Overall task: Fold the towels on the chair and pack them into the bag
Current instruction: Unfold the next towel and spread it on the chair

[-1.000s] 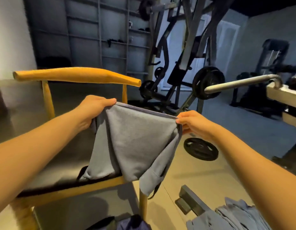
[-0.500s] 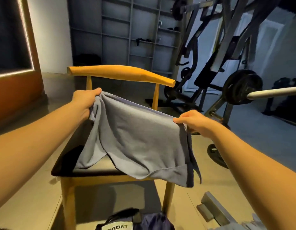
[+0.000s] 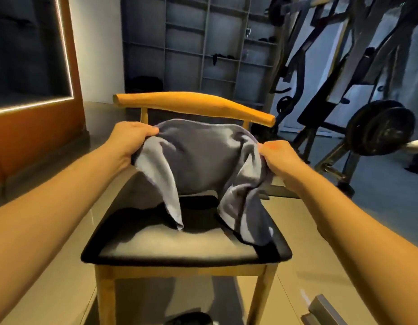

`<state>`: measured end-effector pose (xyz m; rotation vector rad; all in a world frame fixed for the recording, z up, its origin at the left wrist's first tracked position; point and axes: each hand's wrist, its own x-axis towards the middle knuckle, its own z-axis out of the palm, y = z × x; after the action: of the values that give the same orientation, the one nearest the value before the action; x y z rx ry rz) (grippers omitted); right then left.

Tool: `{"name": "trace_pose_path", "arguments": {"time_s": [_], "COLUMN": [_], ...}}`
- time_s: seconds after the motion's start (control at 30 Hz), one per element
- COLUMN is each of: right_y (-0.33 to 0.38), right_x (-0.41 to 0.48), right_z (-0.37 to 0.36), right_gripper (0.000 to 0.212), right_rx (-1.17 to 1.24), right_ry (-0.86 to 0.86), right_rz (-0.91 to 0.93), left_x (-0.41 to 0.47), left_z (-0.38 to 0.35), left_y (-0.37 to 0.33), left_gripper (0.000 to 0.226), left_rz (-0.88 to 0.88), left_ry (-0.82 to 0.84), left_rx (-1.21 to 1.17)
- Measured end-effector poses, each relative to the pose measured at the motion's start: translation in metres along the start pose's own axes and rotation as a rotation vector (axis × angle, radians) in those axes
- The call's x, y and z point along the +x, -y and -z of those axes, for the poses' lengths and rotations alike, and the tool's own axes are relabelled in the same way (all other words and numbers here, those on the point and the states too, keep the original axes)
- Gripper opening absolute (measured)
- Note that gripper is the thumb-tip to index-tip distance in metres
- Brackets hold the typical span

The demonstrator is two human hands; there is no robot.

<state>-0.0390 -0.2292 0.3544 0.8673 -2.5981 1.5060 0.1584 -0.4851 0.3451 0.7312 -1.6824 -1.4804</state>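
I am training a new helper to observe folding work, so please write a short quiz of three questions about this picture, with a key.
1. True or false: the left hand and the right hand both hold the grey towel by its upper edge.
2. The towel's hanging ends touch: A) the floor, B) the chair's black seat, C) nothing.
3. What wooden part stands behind the towel?
Key: 1 true; 2 B; 3 the backrest rail.

grey shelving (image 3: pixel 224 43) | wt machine (image 3: pixel 379 130) R | tile flr (image 3: pixel 294 277) | LED-edged panel (image 3: pixel 27 55) L
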Motion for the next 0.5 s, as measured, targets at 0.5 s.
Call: {"name": "trace_pose_path", "arguments": {"time_s": [0.5], "right_y": [-0.09], "right_x": [-0.01], "right_z": [-0.014], "right_gripper": [0.019], "right_rx": [0.451], "right_ry": [0.102], "right_rz": [-0.469], "left_x": [0.0], "left_z": [0.006], "left_y": [0.087], "left_gripper": [0.02], "left_rz": [0.503], "left_ry": [0.135], "left_rx": [-0.333]}}
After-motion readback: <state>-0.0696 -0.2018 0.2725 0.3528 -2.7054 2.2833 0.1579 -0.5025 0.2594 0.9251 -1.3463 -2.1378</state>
